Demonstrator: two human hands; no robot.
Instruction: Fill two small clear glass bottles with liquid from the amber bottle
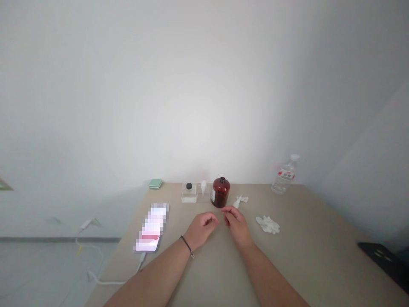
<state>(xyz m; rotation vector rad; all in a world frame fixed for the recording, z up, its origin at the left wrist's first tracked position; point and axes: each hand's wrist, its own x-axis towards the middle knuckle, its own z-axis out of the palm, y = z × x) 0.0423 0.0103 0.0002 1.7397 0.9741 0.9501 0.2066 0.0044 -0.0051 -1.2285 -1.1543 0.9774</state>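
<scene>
My left hand [203, 229] hovers over the middle of the table with thumb and fingers curled together. Opposite it, my right hand [237, 225] is closed in a pinch, its fingertips a short gap from the left ones. Anything between the fingers of either hand is too small or hidden to make out. Just beyond the hands stands a dark red-brown bottle [220, 192], upright, with a narrow uncapped neck and a pale label. A white nozzle-like piece [237, 202] lies behind my right fingers, beside a scrap of white tissue [244, 199].
Near the wall are a clear square bottle [189, 196] with a black cap, a white nozzle-tipped item [203, 187], a green box [155, 183] and a water bottle [283, 178]. Crumpled tissue [267, 224] lies right; a cabled phone [151, 228] left; a black object [380, 258] at the right edge.
</scene>
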